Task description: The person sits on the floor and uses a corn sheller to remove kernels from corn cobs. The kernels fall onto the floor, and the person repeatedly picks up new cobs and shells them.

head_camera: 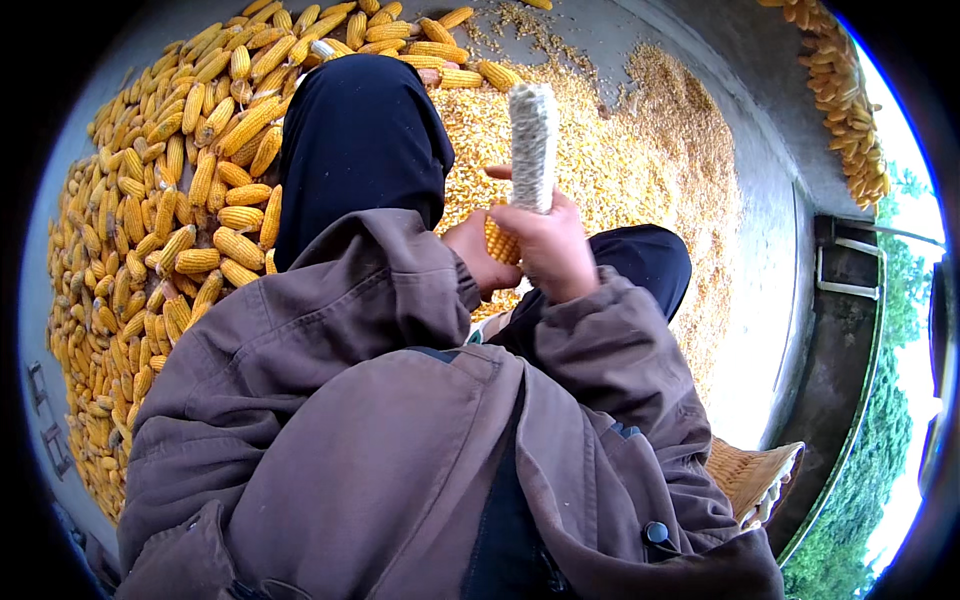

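Observation:
Between my knees, my left hand (482, 253) is closed around a yellow corn cob (501, 238) that still bears kernels. My right hand (551, 244) grips a pale, bare corncob (533, 146), which stands up out of the fist and lies against the kernelled ear. The hands nearly touch, and the right one looks slightly blurred. Loose corn kernels (585, 172) spread over the floor beyond and beneath both hands. The lower end of the yellow ear is hidden by fingers.
A large heap of whole corn ears (150, 225) covers the floor at the left and top. A woven basket (750, 476) with pale cobs in it stands at lower right. Corn ears hang in a bunch (844, 97) at upper right, near a low wall (832, 360).

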A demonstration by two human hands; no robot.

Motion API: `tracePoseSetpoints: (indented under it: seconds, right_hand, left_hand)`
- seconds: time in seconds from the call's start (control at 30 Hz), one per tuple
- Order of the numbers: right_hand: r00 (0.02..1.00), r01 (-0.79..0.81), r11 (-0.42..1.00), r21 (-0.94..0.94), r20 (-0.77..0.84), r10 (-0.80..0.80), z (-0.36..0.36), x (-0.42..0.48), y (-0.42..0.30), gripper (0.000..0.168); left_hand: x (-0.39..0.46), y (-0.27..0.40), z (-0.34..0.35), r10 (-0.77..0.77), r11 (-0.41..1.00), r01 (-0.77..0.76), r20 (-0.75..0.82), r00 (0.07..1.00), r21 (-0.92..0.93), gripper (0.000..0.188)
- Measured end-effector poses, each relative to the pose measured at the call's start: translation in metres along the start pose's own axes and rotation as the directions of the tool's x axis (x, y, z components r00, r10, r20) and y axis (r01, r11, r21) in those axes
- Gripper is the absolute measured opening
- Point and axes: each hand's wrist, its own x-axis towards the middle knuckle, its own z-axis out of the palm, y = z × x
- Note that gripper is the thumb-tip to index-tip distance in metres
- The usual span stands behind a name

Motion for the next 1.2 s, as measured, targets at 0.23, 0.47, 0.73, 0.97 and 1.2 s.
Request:
tracePoseSetpoints:
  seconds: [0.23,0.47,0.73,0.97,1.2]
  right_hand:
    - [0.895,0.098,0.994,-0.057,-0.431,-0.113,0.009,0.050,0.055,0.016]
    - [0.989,-0.140,0.947,0.288,-0.012,0.150,-0.003,0.021,-0.032,0.034]
    - [0.907,0.163,0.957,-0.242,-0.345,-0.241,0.022,0.026,0.027,0.018]
    - [0.995,-0.057,0.861,0.505,0.097,0.009,-0.024,0.013,-0.029,0.052]
    - [0.992,0.110,0.943,0.315,-0.097,-0.083,0.006,-0.004,-0.005,0.044]
  left_hand:
    - [0.003,-0.008,-0.007,-0.117,0.990,0.112,-0.051,0.992,-0.082,0.042]
    - [0.002,-0.015,-0.008,0.199,0.882,-0.092,-0.189,0.962,0.462,0.064]
    - [0.008,-0.017,-0.014,-0.122,0.990,0.122,0.005,0.993,-0.067,0.034]
    - [-0.018,0.026,-0.016,0.074,0.838,0.162,0.403,0.912,-0.520,0.037]
    - [0.000,-0.001,-0.010,0.088,0.971,-0.027,0.248,0.965,-0.237,0.048]
